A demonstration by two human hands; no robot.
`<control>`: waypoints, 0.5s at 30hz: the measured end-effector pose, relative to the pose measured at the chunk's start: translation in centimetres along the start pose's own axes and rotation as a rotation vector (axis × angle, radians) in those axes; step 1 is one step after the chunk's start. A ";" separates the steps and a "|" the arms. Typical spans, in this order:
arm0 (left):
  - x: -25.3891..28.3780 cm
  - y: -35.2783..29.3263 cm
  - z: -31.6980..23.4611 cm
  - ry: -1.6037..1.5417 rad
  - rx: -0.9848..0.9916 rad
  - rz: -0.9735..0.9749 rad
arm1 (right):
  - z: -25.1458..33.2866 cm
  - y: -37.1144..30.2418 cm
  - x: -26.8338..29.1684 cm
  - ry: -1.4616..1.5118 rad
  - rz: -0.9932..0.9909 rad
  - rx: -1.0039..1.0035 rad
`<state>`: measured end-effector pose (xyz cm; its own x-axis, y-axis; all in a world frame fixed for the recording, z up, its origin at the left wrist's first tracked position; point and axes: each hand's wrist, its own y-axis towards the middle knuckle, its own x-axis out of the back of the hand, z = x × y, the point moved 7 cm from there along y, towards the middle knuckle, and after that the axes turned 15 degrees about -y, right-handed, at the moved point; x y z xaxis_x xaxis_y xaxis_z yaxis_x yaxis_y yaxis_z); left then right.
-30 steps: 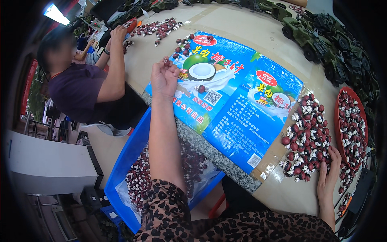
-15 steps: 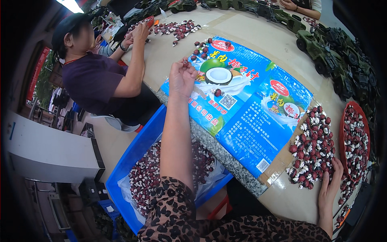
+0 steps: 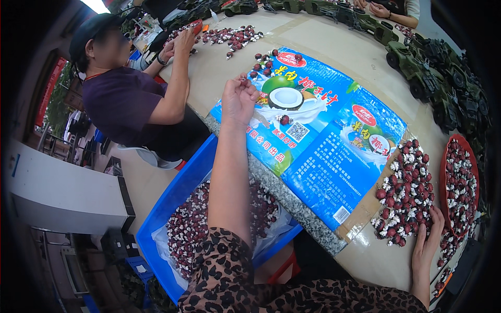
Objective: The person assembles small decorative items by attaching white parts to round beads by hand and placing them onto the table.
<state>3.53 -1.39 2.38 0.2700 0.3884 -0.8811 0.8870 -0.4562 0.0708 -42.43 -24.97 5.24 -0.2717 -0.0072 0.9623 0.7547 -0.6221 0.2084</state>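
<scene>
My left hand (image 3: 239,104) is raised over the left edge of a blue printed cardboard sheet (image 3: 326,172). Its fingers are curled, pinching a small dark-red round piece (image 3: 243,80) at the tips. Several similar pieces (image 3: 267,65) lie on the sheet's far left corner, and a single piece (image 3: 284,119) rests near its middle. My right hand (image 3: 427,245) lies on the table with fingers stretched out, touching the near right side of a pile of dark-red and white pieces (image 3: 404,190). Nothing shows in its grip.
A blue bin (image 3: 172,203) full of such pieces stands below the table edge, under my left forearm. At right is a red basket (image 3: 443,180) of more. Green toy vehicles (image 3: 417,75) line the far side. A co-worker (image 3: 130,94) sits at left; another person's hands (image 3: 378,9) show far right.
The view has shifted very slightly. My left hand stays raised with the small piece, its fingers turned a little. My right hand remains by the pile.
</scene>
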 end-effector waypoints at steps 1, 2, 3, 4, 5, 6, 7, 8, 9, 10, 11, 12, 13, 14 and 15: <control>0.0 0.0 0.0 0.003 -0.003 -0.010 | 0.0 0.0 0.0 -0.002 0.000 -0.003; 0.0 0.0 0.1 0.002 -0.002 -0.011 | -0.1 0.0 0.0 -0.002 0.000 -0.003; 0.0 0.0 0.1 0.002 -0.001 -0.009 | -0.1 0.0 0.0 -0.008 0.000 0.001; 0.0 0.1 0.2 0.002 0.000 -0.007 | -0.1 0.0 0.0 -0.013 -0.001 0.004; 0.0 0.1 0.3 0.001 0.001 -0.007 | -0.1 0.0 0.0 -0.014 0.000 0.003; -0.1 0.0 0.1 0.005 -0.003 -0.013 | -0.1 0.0 0.0 -0.010 -0.002 0.007; -0.1 -0.1 0.0 0.008 -0.007 -0.018 | -0.1 0.0 -0.1 -0.006 -0.003 0.010; -0.1 -0.1 0.0 0.008 -0.007 -0.019 | -0.1 0.0 0.0 -0.006 -0.002 0.010; -0.1 -0.1 0.0 0.009 -0.005 -0.016 | 0.0 0.0 -0.1 -0.006 -0.003 0.009; -0.1 0.0 0.1 0.009 -0.003 -0.014 | 0.0 0.0 -0.1 -0.007 -0.004 0.008; 0.0 0.0 0.1 0.008 -0.002 -0.014 | -0.1 0.0 -0.1 -0.008 -0.004 0.008; 0.0 0.0 0.1 0.011 -0.002 -0.014 | -0.2 0.0 -0.1 -0.004 -0.005 0.008; 0.0 0.0 0.1 0.014 -0.002 -0.014 | -0.2 0.0 -0.1 -0.001 -0.007 0.008; -0.1 0.0 0.1 0.014 -0.002 -0.014 | -0.2 0.0 -0.1 -0.001 -0.007 0.009; -0.1 0.0 0.1 0.016 -0.005 -0.017 | -0.1 0.0 0.0 0.001 -0.008 0.007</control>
<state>3.46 -1.52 2.42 0.2612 0.4090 -0.8743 0.8934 -0.4455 0.0585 -42.51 -25.05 5.17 -0.2784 -0.0027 0.9605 0.7567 -0.6165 0.2175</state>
